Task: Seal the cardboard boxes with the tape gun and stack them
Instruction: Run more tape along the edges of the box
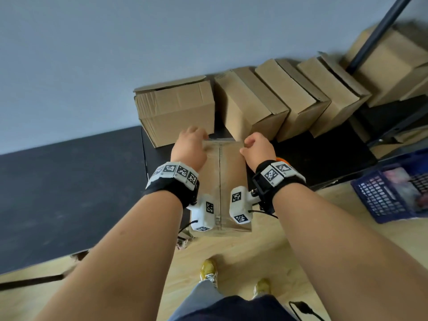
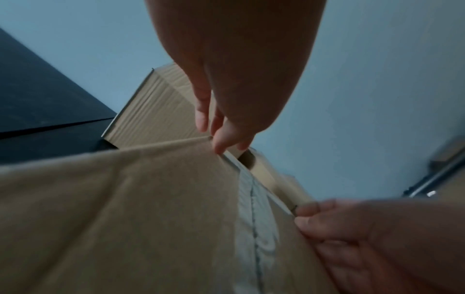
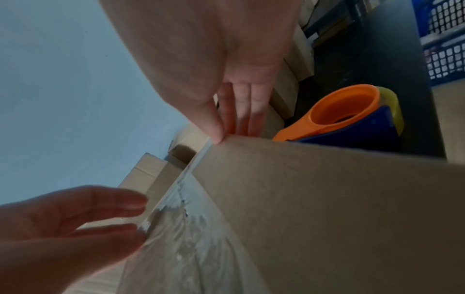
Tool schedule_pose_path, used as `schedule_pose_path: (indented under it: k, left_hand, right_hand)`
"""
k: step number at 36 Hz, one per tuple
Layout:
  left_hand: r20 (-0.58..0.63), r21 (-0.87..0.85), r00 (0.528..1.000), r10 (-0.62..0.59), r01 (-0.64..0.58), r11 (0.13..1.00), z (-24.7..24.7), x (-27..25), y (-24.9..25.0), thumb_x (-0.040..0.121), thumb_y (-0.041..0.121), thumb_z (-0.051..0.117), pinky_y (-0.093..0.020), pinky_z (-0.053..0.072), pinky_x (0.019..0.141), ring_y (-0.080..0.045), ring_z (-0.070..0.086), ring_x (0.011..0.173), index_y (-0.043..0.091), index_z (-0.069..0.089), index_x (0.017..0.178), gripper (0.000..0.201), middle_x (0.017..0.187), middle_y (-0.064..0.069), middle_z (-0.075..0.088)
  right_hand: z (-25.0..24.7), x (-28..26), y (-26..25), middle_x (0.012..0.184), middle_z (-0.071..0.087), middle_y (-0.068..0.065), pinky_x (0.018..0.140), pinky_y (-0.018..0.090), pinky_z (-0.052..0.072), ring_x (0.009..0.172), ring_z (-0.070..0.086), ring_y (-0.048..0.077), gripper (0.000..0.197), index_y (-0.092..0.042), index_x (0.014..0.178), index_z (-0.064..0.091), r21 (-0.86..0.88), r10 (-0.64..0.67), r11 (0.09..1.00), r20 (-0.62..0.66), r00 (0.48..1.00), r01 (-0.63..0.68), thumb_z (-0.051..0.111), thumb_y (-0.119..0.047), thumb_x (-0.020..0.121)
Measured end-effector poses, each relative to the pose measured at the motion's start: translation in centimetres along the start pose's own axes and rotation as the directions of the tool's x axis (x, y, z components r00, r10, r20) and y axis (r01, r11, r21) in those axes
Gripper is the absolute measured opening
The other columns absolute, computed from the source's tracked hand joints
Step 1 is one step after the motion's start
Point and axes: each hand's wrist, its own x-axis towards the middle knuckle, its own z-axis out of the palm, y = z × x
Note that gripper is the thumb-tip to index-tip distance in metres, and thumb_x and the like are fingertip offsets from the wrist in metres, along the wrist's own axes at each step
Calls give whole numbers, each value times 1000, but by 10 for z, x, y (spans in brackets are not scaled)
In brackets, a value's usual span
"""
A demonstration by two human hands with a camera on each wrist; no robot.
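Head view: 2 hands hold 1 taped box (image 1: pixel 231 172) over the black bench's (image 1: pixel 324 158) near edge, the left hand (image 1: pixel 190 147) at its far left corner, the right hand (image 1: pixel 258 150) at its far right. 5 more cardboard boxes (image 1: pixel 176 110) line the far wall. 1 blue crate (image 1: pixel 379 200) sits right.

Left wrist view: that grip's fingertips (image 2: pixel 221 143) pinch the box's far edge.

Right wrist view: that grip's thumb (image 3: pixel 214 129) and fingers clasp the corner; 1 orange-and-blue tape gun (image 3: pixel 352 121) lies just beyond. No writing is readable.
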Motion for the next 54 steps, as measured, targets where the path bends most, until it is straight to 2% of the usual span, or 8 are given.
schedule_pose_path:
  k: [4, 13, 20, 26, 33, 41, 48, 54]
  left_hand:
    - [63, 20, 996, 66, -68, 998, 12, 8, -6, 93, 8, 49, -29, 37, 87, -21, 45, 108, 23, 62, 111, 27, 113, 3, 56]
    - [56, -149, 998, -30, 38, 988, 19, 8, -15, 93, 2, 37, -23, 29, 92, -24, 43, 114, 21, 63, 114, 38, 117, -2, 59]
    - [182, -375, 946, -270, 320, 870, 22, 7, -7, 95, 4, 33, -22, 35, 87, -14, 46, 96, 23, 59, 121, 41, 120, 1, 44]
    - [326, -379, 891, -317, 431, 819, 28, 10, -11, 96, 40, 44, -32, 43, 93, -19, 54, 105, 35, 55, 109, 18, 122, -4, 54]
    - [256, -291, 896, -363, 429, 855, 35, 12, -8, 98, 36, 46, -26, 34, 82, -17, 51, 90, 21, 53, 105, 18, 120, -8, 53]
    - [185, -280, 901, -392, 431, 858, 37, 7, 0, 87, 53, 58, -27, 43, 81, -19, 57, 95, 21, 55, 106, 38, 114, -5, 54]
    - [104, -192, 921, -375, 389, 901, 39, 3, 6, 88, 52, 58, -28, 39, 78, -19, 51, 88, 16, 51, 114, 45, 117, -9, 51]
    - [114, -135, 920, -376, 389, 911, 38, -1, 9, 81, 58, 64, -29, 42, 78, -23, 53, 90, 15, 47, 118, 59, 117, -9, 48]
  right_hand:
    - [3, 4, -4, 111, 55, 5, 65, 22, 37, 91, 53, 18, 32, -21, 111, 61, -45, -78, 996, 19, 997, 79, 51, 1, 90]
    - [7, 15, -4, 116, 61, 6, 82, 36, 53, 97, 61, 23, 27, -32, 105, 60, 54, -45, 998, 190, 981, 36, 42, -15, 94]
    - [6, 24, 12, 110, 65, -4, 96, 45, 55, 107, 63, 19, 22, -27, 115, 67, 277, -18, 959, 262, 965, -58, 54, -21, 98]
    - [6, 28, 20, 124, 65, 2, 95, 43, 56, 112, 63, 20, 30, -22, 128, 65, 384, -46, 918, 340, 939, -94, 51, -17, 102]
    - [5, 33, 25, 106, 67, -1, 93, 40, 57, 103, 67, 18, 28, -23, 125, 65, 350, -109, 936, 356, 928, -24, 61, -26, 98]
    - [0, 35, 13, 100, 69, 7, 77, 42, 62, 94, 69, 24, 18, -18, 109, 67, 261, -111, 965, 408, 906, 1, 66, -28, 94]
    - [8, 37, 8, 91, 71, 0, 83, 46, 59, 88, 68, 20, 12, -25, 90, 71, 162, -119, 985, 342, 932, 66, 70, -37, 86]
    - [6, 35, 7, 91, 73, -2, 85, 48, 58, 90, 69, 20, 13, -28, 91, 74, 154, -116, 986, 350, 930, 65, 72, -38, 84]
